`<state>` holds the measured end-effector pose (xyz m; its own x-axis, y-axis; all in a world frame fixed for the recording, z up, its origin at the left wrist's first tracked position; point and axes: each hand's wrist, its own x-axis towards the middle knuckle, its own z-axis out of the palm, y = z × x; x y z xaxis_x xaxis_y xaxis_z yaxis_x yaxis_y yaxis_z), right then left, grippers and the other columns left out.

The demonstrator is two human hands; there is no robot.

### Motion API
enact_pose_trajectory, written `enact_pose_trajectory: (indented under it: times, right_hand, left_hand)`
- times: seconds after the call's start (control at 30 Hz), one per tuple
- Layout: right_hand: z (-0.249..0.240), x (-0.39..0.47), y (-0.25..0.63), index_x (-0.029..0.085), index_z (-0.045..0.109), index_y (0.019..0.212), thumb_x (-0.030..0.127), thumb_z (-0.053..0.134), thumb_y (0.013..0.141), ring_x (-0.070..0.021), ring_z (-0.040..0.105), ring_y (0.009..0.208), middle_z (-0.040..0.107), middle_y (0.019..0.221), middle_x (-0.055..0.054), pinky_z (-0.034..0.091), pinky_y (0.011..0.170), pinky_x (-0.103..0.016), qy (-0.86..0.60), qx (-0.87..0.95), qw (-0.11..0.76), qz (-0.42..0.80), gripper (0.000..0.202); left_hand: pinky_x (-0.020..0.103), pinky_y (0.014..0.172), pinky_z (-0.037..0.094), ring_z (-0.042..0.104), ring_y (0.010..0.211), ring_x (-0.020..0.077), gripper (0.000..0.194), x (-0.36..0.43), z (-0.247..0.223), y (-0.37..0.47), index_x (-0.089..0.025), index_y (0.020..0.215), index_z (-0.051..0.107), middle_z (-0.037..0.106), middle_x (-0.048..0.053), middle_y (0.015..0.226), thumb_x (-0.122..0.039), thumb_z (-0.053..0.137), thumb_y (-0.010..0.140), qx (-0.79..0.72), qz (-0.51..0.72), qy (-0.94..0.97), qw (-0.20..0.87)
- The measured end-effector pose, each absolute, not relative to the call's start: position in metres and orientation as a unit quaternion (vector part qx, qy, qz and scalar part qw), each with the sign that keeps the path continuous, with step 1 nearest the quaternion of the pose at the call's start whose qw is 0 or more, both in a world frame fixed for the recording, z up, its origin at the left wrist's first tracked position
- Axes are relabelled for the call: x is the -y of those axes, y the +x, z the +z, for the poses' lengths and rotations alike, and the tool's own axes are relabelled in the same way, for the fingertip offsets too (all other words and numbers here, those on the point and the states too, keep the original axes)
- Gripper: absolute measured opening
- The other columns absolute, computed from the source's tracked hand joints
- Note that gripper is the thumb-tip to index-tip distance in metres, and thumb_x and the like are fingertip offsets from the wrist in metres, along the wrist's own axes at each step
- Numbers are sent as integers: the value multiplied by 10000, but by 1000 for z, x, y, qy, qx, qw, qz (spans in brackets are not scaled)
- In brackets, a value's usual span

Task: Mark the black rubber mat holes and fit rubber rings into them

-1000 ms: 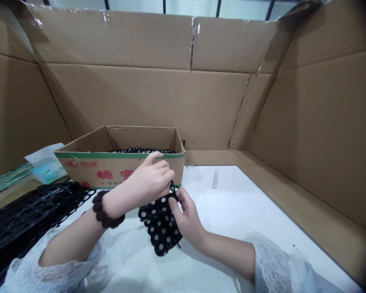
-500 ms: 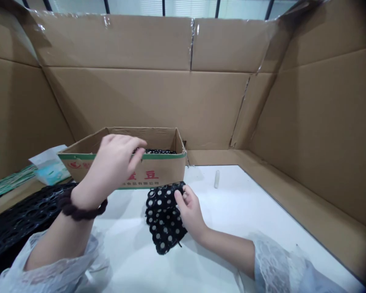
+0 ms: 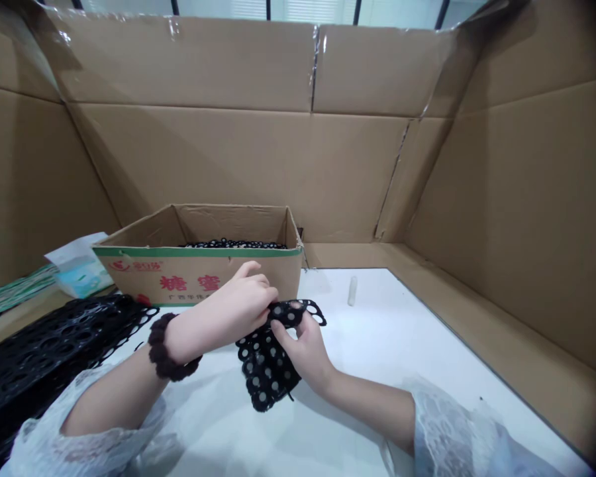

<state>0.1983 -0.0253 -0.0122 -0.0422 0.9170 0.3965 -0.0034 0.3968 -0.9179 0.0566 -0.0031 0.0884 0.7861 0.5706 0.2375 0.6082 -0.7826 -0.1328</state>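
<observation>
A black sheet with rows of round holes and a scalloped edge (image 3: 265, 371) hangs over the white table. Its holes show the pale surface behind. My right hand (image 3: 310, 351) pinches its upper right part between thumb and fingers. At the top edge, my left hand (image 3: 246, 298) is closed on the sheet, its fingertips partly hidden. A strip along the top is folded or turned up between the two hands, with open rings showing at its right end. Just behind stands an open cardboard box (image 3: 139, 275) holding black, ring-patterned pieces.
Black ring-patterned sheets (image 3: 34, 351) are piled at the left. Behind them lie a white and turquoise packet (image 3: 85, 275) and green-white strips (image 3: 17, 295). A small clear tube (image 3: 352, 291) is on the white table (image 3: 377, 371). Tall cardboard walls (image 3: 228, 152) surround the back and sides.
My left hand has come down and right from in front of the box to the sheet's top edge, closing on it. The sheet's top part is now turned up toward the right.
</observation>
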Motion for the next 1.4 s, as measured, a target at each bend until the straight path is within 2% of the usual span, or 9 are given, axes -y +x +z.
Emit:
enact_pose_trajectory:
  times: [0.17,0.3,0.47,0.57,0.67,0.77,0.9,1.13,1.4]
  right_hand:
    - [-13,29,198,159,583,792,329,523,809,-172,555,759,623,766,-25,447,716,-286,-387,609,558,411,180]
    - [-9,35,198,160,579,792,308,492,830,-166,549,753,618,766,-23,445,691,-272,-381,611,566,402,176]
    - [-6,36,200,163,569,818,311,469,845,-169,557,779,620,789,-26,451,712,-270,-391,603,584,377,180]
    - [-12,41,198,157,553,810,294,471,841,-165,558,773,612,780,-26,455,726,-269,-392,612,584,362,163]
    - [-19,49,194,148,548,778,282,466,837,-158,555,716,595,721,-25,465,685,-264,-369,655,530,392,168]
    - [-19,51,193,142,562,800,282,457,845,-162,556,733,595,744,-35,466,696,-273,-378,651,523,400,181]
    - [-13,45,197,153,550,837,286,446,860,-162,548,794,593,800,-32,455,741,-273,-389,618,571,375,170]
    - [-13,41,200,154,530,760,307,473,847,-146,533,698,578,711,-10,451,659,-259,-403,618,584,338,186]
    - [-18,41,198,184,561,973,288,462,854,-190,578,914,633,943,-58,457,855,-336,-386,606,635,281,187]
  left_hand:
    - [331,877,326,512,903,176,183,6,92,50,-182,803,573,603,25,812,-85,418,792,290,-100,-951,47]
    - [364,948,287,518,897,161,148,8,98,47,-201,868,562,605,6,840,-138,451,792,269,-120,-955,39]
    - [451,1031,202,546,831,161,132,11,92,57,-160,789,553,602,26,751,-114,429,792,250,-156,-930,221]
    - [421,1001,276,551,792,155,186,6,95,52,-164,699,531,581,13,668,-82,402,805,221,-188,-896,337]
    - [380,893,367,543,719,144,141,-2,108,34,-168,767,537,589,13,704,-109,418,813,253,-258,-846,392]
    - [346,810,390,532,682,137,90,-4,118,22,-176,842,538,585,5,715,-181,449,828,267,-286,-848,359]
    - [331,768,392,523,740,156,164,5,110,36,-188,828,546,575,16,753,-342,492,828,236,-149,-931,236]
    - [413,911,350,486,731,165,165,15,88,60,-164,677,492,521,17,654,-102,415,809,235,-126,-900,346]
    - [302,662,464,487,621,128,116,4,87,54,-165,769,447,529,16,671,-82,371,797,170,-270,-879,355]
